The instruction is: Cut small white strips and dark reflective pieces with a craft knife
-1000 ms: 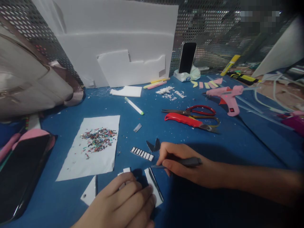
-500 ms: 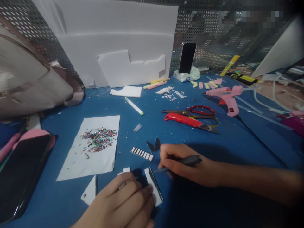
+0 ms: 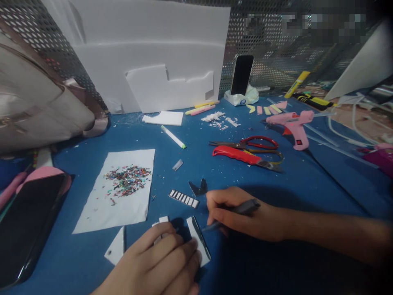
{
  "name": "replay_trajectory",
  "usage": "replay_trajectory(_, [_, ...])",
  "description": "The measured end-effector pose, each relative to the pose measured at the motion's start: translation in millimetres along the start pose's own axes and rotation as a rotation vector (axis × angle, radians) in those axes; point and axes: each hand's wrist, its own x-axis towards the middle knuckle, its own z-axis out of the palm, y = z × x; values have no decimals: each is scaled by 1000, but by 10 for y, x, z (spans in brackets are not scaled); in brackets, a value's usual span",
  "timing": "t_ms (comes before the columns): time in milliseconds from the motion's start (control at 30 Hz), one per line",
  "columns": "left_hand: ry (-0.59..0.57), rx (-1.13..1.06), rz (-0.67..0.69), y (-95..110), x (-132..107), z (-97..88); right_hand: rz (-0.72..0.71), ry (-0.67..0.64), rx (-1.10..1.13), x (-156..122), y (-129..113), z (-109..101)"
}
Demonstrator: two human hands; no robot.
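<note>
My right hand is closed around a dark grey marker, its tip end pointing left. That tip end is blurred and lies close to the right edge of a white foam-board strip marked with black along its edge; whether it touches cannot be made out. My left hand holds the strip's lower part against the table with its fingertips. Under and behind my left fingers, other small white pieces are partly hidden. Just beyond the strip lies a small black-and-white striped piece, with a black folded piece behind it.
Colourful glitter bits are heaped on a white sheet at left. A triangular white piece lies nearby. Red-handled scissors, a red cutter and a pink glue gun sit at right. A phone stands behind.
My right hand has shifted the marker's tip slightly down, toward the strip's black edge. My left hand and the strip stay in place.
</note>
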Motion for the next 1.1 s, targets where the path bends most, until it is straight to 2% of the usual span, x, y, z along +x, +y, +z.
replay_trajectory(133, [9,0,-1,5,-16,-3,-15,72,-7,7,-6,-7])
replay_trajectory(267, [1,-14,4,-12,-16,24,10,-3,3,-2,-3,-8])
replay_trajectory(400, [0,-1,9,-19,-18,33,-16,81,-3,-8,-1,0])
replay_trajectory(567, [-17,-2,16,6,-22,-3,12,6,-1,1,4,1])
replay_trajectory(667, [-6,-3,5,8,-15,-7,-14,87,-4,2,1,3])
replay_trajectory(733, [-7,-10,2,2,-15,0,-37,96,-34,0,-2,5])
replay_trajectory(833, [-13,-19,0,-4,-33,12,0,35,-47,-7,-3,7])
replay_trajectory(967, [-15,-31,6,-2,-67,24,-6,86,-35,-11,-4,5])
replay_trajectory(1100, [-21,-24,14,-11,-56,23,0,33,-54,-5,-5,-1])
